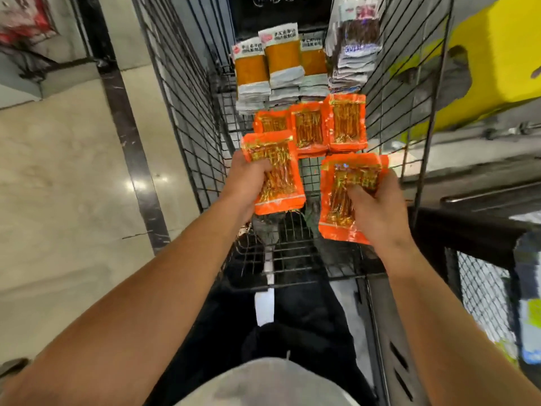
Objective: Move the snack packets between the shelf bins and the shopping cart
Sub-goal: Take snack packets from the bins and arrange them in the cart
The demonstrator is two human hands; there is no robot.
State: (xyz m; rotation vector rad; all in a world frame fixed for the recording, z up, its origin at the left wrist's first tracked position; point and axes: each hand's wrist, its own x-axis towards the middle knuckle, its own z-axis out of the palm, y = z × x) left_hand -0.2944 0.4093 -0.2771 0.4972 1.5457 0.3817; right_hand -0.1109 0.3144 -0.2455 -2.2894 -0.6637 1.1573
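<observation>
1. Gripping an orange snack packet (pixel 273 171), the left hand (pixel 248 183) holds it above the wire shopping cart (pixel 187 92).
2. Right hand (pixel 377 209): closed on a second orange packet (pixel 345 197), held above the cart's near end.
3. Cart floor, middle: three orange packets (pixel 310 127) lying side by side.
4. Cart floor, far end: stacked amber-windowed packets (pixel 281 63); a dark-windowed stack (pixel 354 54) at far right.

Over the wire shopping cart (pixel 187 92), the left hand (pixel 244 183) grips an orange snack packet (pixel 275 174) and the right hand (pixel 377 206) grips a small stack of orange packets (pixel 342 197). Three orange packet stacks (pixel 310 130) lie mid-cart. Yellow-and-white packets (pixel 281 63) stand against its far end.
</observation>
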